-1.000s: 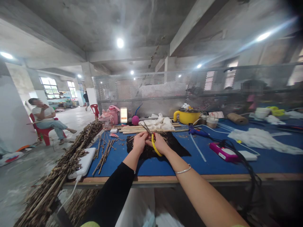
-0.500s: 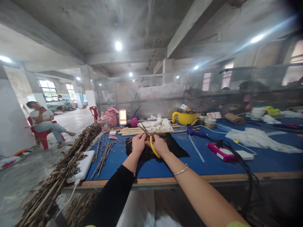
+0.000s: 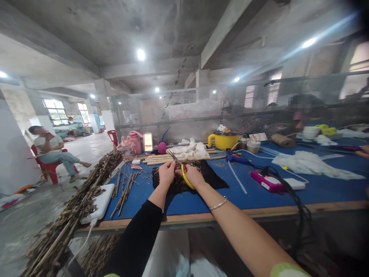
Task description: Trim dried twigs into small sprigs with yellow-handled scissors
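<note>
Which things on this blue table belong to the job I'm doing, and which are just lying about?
Probably part of the job:
yellow-handled scissors, in your right hand
black cloth, beneath the scissors
dry twigs, left of the black cloth

Apparently just lying about:
yellow pot
magenta ball
blue glue gun
white cloth
brown spool

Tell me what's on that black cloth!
Brown plant bits lie there. The left hand and right hand, which grips yellow-handled scissors, block part of the cloth; what's underneath can't be seen.
</note>
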Demonstrator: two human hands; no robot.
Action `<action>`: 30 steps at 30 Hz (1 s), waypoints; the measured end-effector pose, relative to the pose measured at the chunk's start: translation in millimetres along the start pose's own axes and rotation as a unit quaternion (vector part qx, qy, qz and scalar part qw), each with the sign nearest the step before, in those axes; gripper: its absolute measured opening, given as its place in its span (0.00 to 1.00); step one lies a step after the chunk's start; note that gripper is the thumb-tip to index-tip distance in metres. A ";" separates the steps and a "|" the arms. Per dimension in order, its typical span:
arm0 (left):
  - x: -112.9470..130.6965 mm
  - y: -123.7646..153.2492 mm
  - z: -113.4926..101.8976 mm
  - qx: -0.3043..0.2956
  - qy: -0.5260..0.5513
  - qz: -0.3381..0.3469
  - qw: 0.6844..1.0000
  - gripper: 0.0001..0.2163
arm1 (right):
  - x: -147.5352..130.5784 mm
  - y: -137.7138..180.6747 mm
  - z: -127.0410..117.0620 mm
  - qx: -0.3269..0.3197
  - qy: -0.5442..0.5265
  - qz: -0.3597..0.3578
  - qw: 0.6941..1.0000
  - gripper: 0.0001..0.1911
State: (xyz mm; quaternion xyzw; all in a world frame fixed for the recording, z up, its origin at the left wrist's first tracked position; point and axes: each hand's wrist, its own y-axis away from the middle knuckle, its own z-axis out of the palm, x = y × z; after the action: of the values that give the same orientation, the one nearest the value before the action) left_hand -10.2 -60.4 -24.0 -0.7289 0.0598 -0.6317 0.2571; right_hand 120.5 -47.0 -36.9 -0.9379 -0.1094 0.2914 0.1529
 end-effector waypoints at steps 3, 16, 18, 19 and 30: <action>-3.3 -1.7 -0.6 0.008 -0.035 0.007 0.999 0.12 | 0.2 0.0 -0.3 -0.004 -0.003 -0.001 1.000 0.26; -3.1 -2.3 2.3 0.004 -0.004 -0.019 1.000 0.10 | -3.9 3.0 -0.7 -0.003 0.012 -0.008 1.000 0.30; -2.2 -1.6 2.0 -0.001 -0.013 -0.019 1.000 0.10 | -2.7 2.2 0.7 -0.003 0.007 -0.022 1.000 0.31; -2.3 -1.5 1.9 -0.004 -0.016 -0.018 1.000 0.10 | -2.0 1.7 1.2 -0.003 0.005 -0.030 1.000 0.31; -3.9 -2.5 -5.7 0.009 -0.198 0.094 0.976 0.12 | -2.7 2.4 -5.7 -0.042 0.050 -0.006 0.998 0.30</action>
State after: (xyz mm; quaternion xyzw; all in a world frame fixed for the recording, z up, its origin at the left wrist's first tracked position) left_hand -16.9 -58.4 -26.0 -0.8283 0.0702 -0.4485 0.3284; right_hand 121.8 -51.3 -31.9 -0.9563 -0.1190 0.2383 0.1204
